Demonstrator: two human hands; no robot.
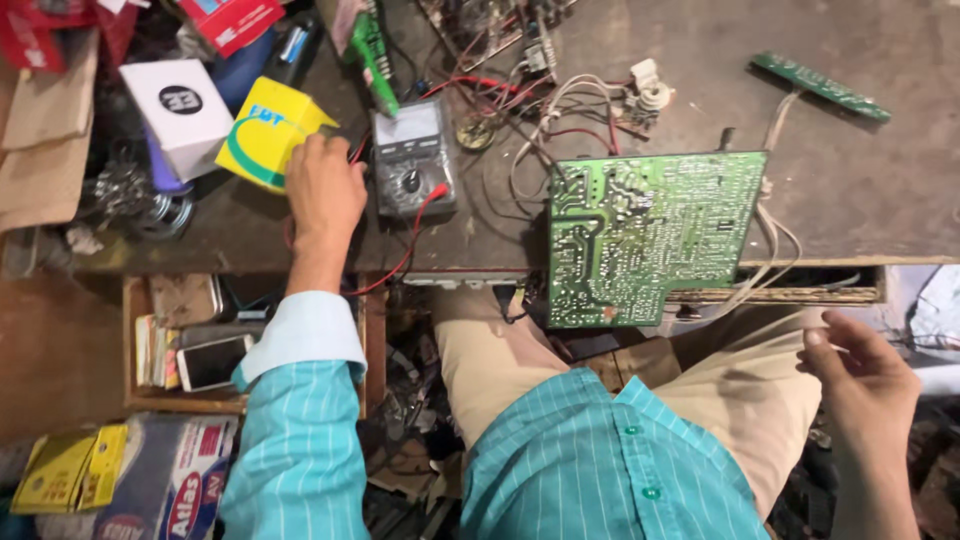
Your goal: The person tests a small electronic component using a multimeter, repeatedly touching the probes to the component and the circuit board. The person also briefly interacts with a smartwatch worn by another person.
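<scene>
My left hand (322, 195) rests on the dark workbench (850, 190) beside a grey multimeter (412, 160), its fingers curled over the meter's red and black leads; whether it grips them I cannot tell. A yellow box (265, 128) sits just left of that hand. A green circuit board (645, 235) lies solder side up at the bench's front edge, overhanging my lap. My right hand (865, 385) hovers low at the right above my knee, fingers loosely apart, pinching thin pale wires (770, 300) that run up to the board.
A white box (178, 110), red boxes and paper bags crowd the back left. A narrow green board strip (820, 87) lies at the back right. Loose wires and parts (560, 95) lie behind the board. An open drawer (185, 345) holds a phone (212, 362).
</scene>
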